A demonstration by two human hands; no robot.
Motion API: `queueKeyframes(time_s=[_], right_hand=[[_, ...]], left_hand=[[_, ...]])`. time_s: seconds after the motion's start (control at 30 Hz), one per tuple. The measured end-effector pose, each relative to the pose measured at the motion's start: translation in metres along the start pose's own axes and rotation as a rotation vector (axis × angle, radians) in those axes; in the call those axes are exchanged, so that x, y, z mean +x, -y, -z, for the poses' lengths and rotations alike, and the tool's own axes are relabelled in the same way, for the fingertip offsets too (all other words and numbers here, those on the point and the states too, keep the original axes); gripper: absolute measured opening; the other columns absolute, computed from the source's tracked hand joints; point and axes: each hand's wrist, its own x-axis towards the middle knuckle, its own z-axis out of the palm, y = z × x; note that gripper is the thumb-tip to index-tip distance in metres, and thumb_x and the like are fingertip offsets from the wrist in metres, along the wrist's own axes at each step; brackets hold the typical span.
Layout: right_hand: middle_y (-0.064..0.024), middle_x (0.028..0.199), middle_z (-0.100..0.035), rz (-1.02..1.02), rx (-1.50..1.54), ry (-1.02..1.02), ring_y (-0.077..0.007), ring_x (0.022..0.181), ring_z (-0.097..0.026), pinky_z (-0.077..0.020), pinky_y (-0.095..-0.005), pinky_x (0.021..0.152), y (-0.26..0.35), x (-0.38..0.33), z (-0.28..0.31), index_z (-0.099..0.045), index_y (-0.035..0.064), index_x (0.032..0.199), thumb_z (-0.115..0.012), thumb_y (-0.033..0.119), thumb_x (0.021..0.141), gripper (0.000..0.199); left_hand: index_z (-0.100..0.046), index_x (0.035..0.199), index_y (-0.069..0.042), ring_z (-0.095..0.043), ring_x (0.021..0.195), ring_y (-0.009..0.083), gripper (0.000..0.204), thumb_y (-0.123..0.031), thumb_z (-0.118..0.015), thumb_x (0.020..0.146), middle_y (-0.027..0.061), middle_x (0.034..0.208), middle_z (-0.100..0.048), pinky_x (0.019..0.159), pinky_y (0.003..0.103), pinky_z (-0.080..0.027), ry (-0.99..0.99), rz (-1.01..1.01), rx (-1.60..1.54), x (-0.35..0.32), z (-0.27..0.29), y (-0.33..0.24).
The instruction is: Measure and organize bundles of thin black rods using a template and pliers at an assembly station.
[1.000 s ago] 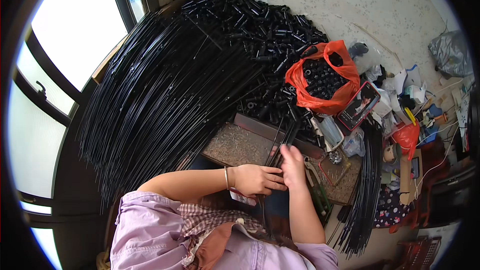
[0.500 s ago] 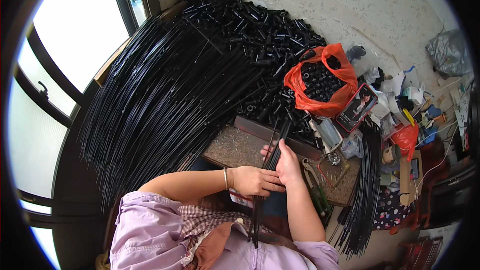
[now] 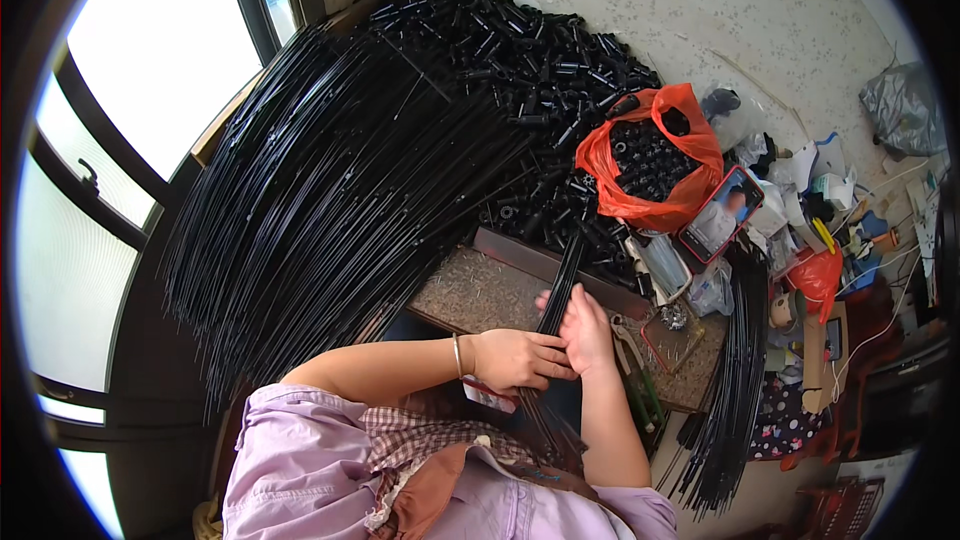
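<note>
A bundle of thin black rods (image 3: 563, 285) runs slantwise through both my hands, its upper end against the pile of black parts and its lower end blurred over my lap. My left hand (image 3: 512, 359) is closed around the bundle's middle from the left. Just above and to the right, my right hand (image 3: 588, 335) cradles the same bundle, thumb on the near side and fingertips showing past its left edge. Beneath the hands is a speckled work board (image 3: 465, 285) with small metal bits scattered on it.
Long black rods (image 3: 320, 200) lie heaped at left, with black tubular parts (image 3: 510, 50) behind. An orange bag (image 3: 655, 210) of small black parts and a phone (image 3: 722, 215) stand at right. Pliers (image 3: 630, 345) and another rod bundle (image 3: 735, 370) lie nearer. A metal bar (image 3: 560, 275) edges the board.
The bundle's lower end has swung to the right and blurs. My right hand's fingers have drawn in behind the rods, while my left hand keeps its hold.
</note>
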Motion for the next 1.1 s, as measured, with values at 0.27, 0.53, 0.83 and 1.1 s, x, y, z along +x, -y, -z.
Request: queueKeyframes(time_s=[0.27,0.53,0.83,1.1], right_hand=[[-0.0098,0.105,-0.04,0.868,-0.507,-0.105,-0.0156,0.089,-0.043,-0.0372,-0.0235,0.07,0.015,0.039,0.013,-0.021,0.0065,0.12,-0.042,0.017,0.079,0.047],[-0.0078,0.083,-0.054,0.256,-0.35,-0.242,-0.0132,0.07,-0.052,-0.0428,-0.0228,0.059,0.008,-0.007,0.007,-0.052,-0.001,0.09,-0.046,0.019,0.077,0.024],[-0.0071,0.074,-0.059,0.605,-0.665,0.235,-0.0116,0.066,-0.056,-0.043,-0.0223,0.057,0.029,-0.098,0.018,-0.056,0.0009,0.083,-0.056,0.006,0.068,0.015],[-0.0125,0.091,-0.054,0.495,-0.832,0.594,-0.0209,0.094,-0.048,-0.0365,-0.0283,0.08,0.097,-0.145,-0.002,-0.052,0.0012,0.095,-0.053,0.006,0.071,0.025]], left_hand=[[-0.054,0.085,-0.009,-0.035,0.107,0.0199,0.028,-0.023,-0.047,0.062,0.0071,0.115,-0.037,0.087,0.052,-0.016,-0.052,0.06,-0.003,0.01,0.004,-0.003],[-0.054,0.079,-0.003,-0.043,0.096,0.0242,0.027,-0.02,-0.056,0.059,0.0141,0.1,-0.047,0.085,0.034,-0.03,-0.09,0.068,-0.204,0.015,0.017,0.003],[-0.051,0.09,-0.004,-0.05,0.079,0.0294,0.032,-0.015,-0.055,0.061,0.0132,0.083,-0.053,0.084,0.036,-0.033,-0.336,0.408,-0.547,0.033,0.022,-0.031],[-0.055,0.076,-0.002,-0.054,0.067,0.0233,0.019,-0.018,-0.059,0.066,0.0103,0.071,-0.056,0.064,0.029,-0.042,-0.136,0.326,-0.423,0.043,0.043,-0.045]])
